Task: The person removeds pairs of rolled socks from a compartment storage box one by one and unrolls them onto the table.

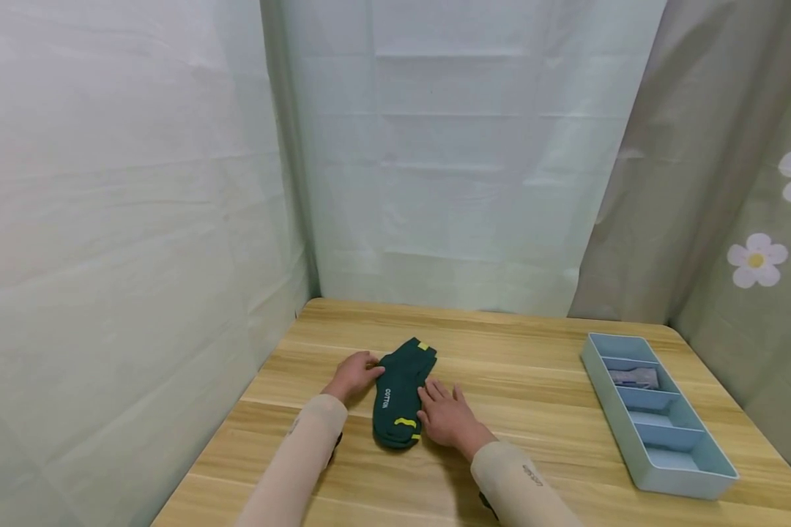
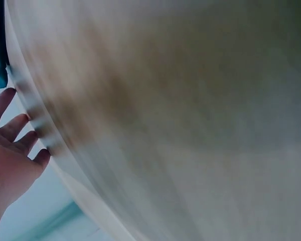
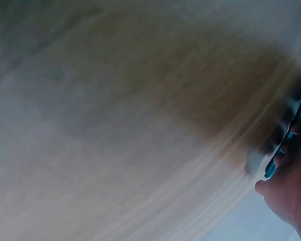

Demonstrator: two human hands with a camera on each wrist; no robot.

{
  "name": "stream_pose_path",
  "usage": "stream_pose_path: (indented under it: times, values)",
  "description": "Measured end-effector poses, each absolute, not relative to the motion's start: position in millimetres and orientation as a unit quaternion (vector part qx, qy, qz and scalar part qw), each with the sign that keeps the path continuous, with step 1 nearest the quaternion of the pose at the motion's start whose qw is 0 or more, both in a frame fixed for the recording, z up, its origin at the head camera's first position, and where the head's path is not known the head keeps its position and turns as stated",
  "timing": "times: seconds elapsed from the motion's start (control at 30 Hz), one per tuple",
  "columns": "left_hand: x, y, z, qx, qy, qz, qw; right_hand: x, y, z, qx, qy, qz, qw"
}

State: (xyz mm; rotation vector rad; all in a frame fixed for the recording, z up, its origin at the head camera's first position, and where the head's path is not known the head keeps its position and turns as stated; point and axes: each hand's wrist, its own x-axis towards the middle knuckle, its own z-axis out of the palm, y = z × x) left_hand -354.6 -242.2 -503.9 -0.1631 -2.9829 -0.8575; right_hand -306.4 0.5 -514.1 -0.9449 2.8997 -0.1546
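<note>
From the head view, these green socks (image 1: 397, 401) look soft, light and easily rumpled — I'd pinch both long edges. They lie on the counter (image 1: 534, 410) between my left grip (image 1: 356, 375) and right grip (image 1: 448, 419), both relaxed, clasping nothing. Left wrist view: fabric beside my spread fingers (image 2: 12, 126). Right wrist view: fabric along my fingers — partly cropped.

Head view, clock from centre: 2 hands, left hand (image 1: 354, 375) at 7, right hand (image 1: 450, 420) at 5. 1 green sock stack (image 1: 402, 391) at 6, sock count unclear. 1 tray (image 1: 688, 484) at 4: 4 compartments (image 1: 674, 459), 1 grey bundle (image 1: 636, 378). 2 printed flowers (image 1: 756, 260) at 3.
</note>
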Motion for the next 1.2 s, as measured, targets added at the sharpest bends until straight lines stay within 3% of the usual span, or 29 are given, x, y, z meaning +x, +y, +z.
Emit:
stream_pose_path:
  times: [0.63,1.2]
  values:
    - [-357.7,-234.3,-502.3,-0.011,-0.906,-0.422,0.043,-304.9,-1.2,-514.6,-0.304,0.95,-0.052,0.049]
    - [-357.0,-234.6,-500.0,0.032,-0.858,-0.513,0.022,-304.0,-0.7,-514.1,-0.301,0.951,-0.052,0.045]
